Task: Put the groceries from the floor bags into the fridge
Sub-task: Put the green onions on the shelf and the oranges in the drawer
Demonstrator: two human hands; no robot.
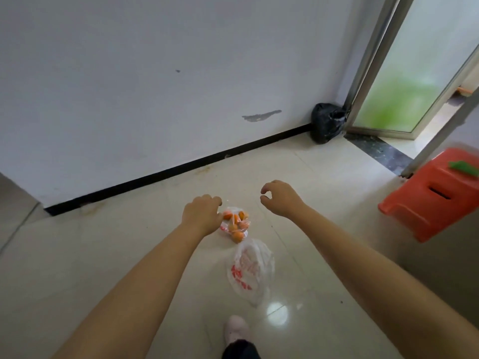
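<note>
Orange fruit bag (pixel 235 223): laid on floor (pixel 103 255), beside left hand.
Left hand (pixel 201 215): loosely curled, nothing held.
Right hand (pixel 278 198): curled (empty).
White bag (pixel 251 270): long axis running toward wall (pixel 155 86).

A scuffed white wall (pixel 155 86) meets glossy cream floor tiles (pixel 103 255); a frosted glass door (pixel 404 81) stands open beside an orange stool (pixel 430 200).

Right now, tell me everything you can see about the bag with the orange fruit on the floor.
The bag of orange fruit is thin clear plastic with red print, crumpled and lying on the pale tiled floor. Several small round orange fruits show through it. The left hand overlaps its left edge; contact is unclear. A second printed bag lies just nearer.
</note>
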